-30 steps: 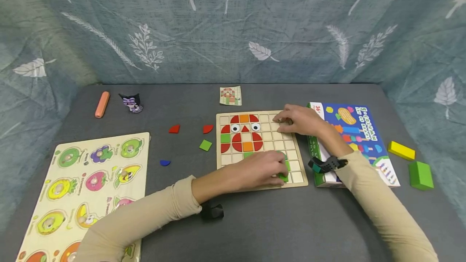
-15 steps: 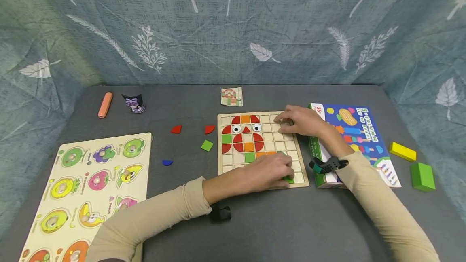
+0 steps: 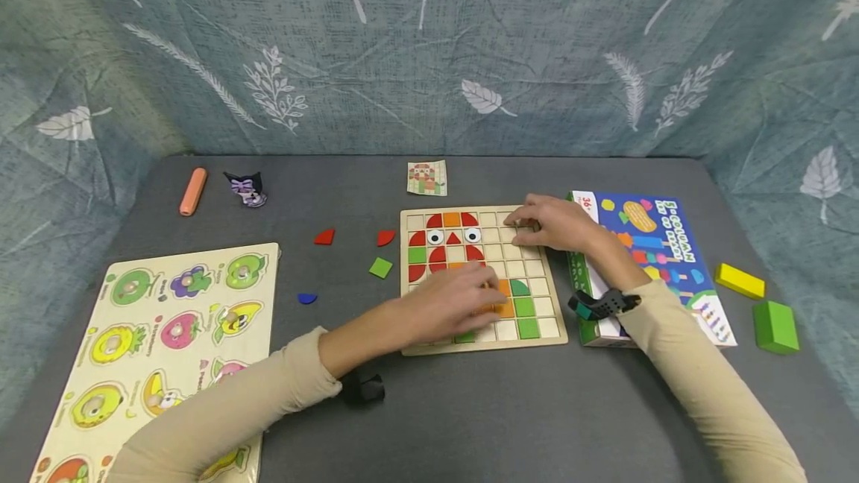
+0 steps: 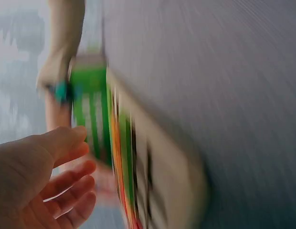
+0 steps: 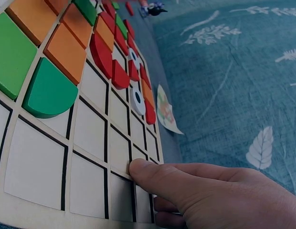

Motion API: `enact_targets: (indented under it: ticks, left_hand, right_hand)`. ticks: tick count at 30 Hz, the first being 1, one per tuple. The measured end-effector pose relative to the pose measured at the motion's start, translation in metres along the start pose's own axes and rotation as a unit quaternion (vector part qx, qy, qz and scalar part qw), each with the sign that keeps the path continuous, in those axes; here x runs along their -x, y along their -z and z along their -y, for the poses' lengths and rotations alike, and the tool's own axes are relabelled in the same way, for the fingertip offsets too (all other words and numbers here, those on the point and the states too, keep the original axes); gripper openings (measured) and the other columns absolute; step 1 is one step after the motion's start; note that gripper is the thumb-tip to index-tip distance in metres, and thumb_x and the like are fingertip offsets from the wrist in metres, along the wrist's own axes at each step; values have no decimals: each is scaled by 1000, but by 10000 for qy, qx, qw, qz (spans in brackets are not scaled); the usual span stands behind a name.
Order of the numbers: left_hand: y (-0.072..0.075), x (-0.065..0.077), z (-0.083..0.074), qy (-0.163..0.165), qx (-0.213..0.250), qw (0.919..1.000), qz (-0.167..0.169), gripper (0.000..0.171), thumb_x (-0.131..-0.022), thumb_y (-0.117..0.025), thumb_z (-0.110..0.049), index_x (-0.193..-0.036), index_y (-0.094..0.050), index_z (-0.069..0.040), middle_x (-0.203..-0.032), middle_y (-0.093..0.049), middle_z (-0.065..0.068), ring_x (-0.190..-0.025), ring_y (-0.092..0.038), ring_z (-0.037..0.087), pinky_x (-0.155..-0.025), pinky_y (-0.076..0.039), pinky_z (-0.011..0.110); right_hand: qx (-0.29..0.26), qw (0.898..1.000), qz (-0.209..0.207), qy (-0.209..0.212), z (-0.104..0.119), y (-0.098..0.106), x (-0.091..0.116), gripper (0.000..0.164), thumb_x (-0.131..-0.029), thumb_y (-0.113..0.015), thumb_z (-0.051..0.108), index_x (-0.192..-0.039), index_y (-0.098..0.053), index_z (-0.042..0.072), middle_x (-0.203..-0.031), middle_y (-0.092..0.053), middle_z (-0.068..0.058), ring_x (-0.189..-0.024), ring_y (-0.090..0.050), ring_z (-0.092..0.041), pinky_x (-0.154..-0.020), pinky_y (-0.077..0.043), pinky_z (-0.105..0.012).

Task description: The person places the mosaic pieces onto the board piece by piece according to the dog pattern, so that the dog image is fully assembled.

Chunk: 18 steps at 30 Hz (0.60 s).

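A wooden grid board (image 3: 537, 268) lies at the table's middle, part-filled with red, orange and green tiles and two eye discs. In the head view my left hand (image 3: 446, 304) is above the board's lower middle, hiding some tiles. Its fingers are loosely bent with nothing between them in the left wrist view, which is blurred. My right hand (image 3: 560, 223) rests on the board's far right corner, thumb touching the bare cells in the right wrist view. A green quarter-round tile (image 5: 50, 90) and green square tiles (image 3: 526, 307) sit in the right part.
Loose red tiles (image 3: 325, 236), a green square (image 3: 380, 267) and a blue half-round (image 3: 306, 298) lie left of the board. A picture card (image 3: 426, 178) lies behind it. Around stand a fruit puzzle (image 3: 191, 285), a box (image 3: 654, 244) and blocks (image 3: 775, 326).
My left hand has let go of the green tile near the board's lower right and moved left over the board, uncovering green and orange tiles. My right hand has stayed in place.
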State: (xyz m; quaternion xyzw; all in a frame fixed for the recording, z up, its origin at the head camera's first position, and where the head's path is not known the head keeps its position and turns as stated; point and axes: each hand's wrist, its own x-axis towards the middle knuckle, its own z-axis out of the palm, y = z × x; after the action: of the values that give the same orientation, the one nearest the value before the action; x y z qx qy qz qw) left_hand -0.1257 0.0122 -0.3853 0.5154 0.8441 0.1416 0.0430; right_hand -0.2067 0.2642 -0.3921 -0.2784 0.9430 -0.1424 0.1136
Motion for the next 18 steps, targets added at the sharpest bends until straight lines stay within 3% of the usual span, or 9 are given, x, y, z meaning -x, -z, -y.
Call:
enact_targets:
  ticks: [2, 4, 7, 9, 13, 18]
  left_hand:
    - [10, 19, 25, 567, 243, 9978, -230, 19, -93, -65, -28, -107, -73, -19, -105, -64, -2, -94, -56, 13, -71, -49, 24]
    - [22, 42, 55, 1228, 460, 9907, -358, 22, -92, -67, -26, -110, -73, -16, -105, -64, 2, -95, -57, 16, -74, -51, 29]
    - [39, 77, 101, 2175, 702, 9726, -415, 29, -91, -68, -24, -116, -71, -10, -109, -64, 10, -97, -60, 24, -78, -51, 39]
    - [47, 98, 125, 2641, 852, 9602, -328, 34, -91, -68, -23, -120, -67, -5, -112, -63, 16, -100, -61, 30, -84, -50, 45]
    - [52, 122, 151, 2970, 1037, 9491, -175, 39, -90, -69, -23, -122, -65, -1, -110, -60, 19, -98, -60, 32, -84, -48, 47]
    - [53, 127, 157, 2998, 859, 9501, -14, 39, -87, -72, -26, -119, -66, -4, -104, -59, 16, -93, -58, 29, -83, -47, 46]
  right_hand:
    - [-1, 10000, 19, 2, 0, 0, 0, 35, -88, -71, 30, -120, -69, 16, -89, -55, -3, -72, -44, -13, -62, -33, -28]
    - [-15, 10000, 58, -21, 0, 0, -1, 35, -88, -71, 29, -121, -69, 15, -89, -55, -3, -73, -44, -13, -63, -33, -28]
    - [-2, 9999, 102, -54, -2, 1, -1, 35, -89, -70, 29, -121, -69, 15, -89, -54, -3, -74, -45, -13, -63, -33, -28]
    - [-1, 9999, 118, -69, -3, 2, 0, 35, -89, -70, 29, -121, -69, 15, -89, -54, -3, -74, -45, -13, -63, -34, -28]
    - [-21, 10000, 80, -33, -3, 2, 1, 35, -89, -70, 28, -121, -69, 14, -89, -55, -4, -75, -45, -13, -64, -34, -29]
    - [-75, 9999, 81, -25, -1, -1, 0, 36, -89, -70, 29, -121, -69, 14, -90, -55, -4, -73, -44, -13, -63, -33, -29]
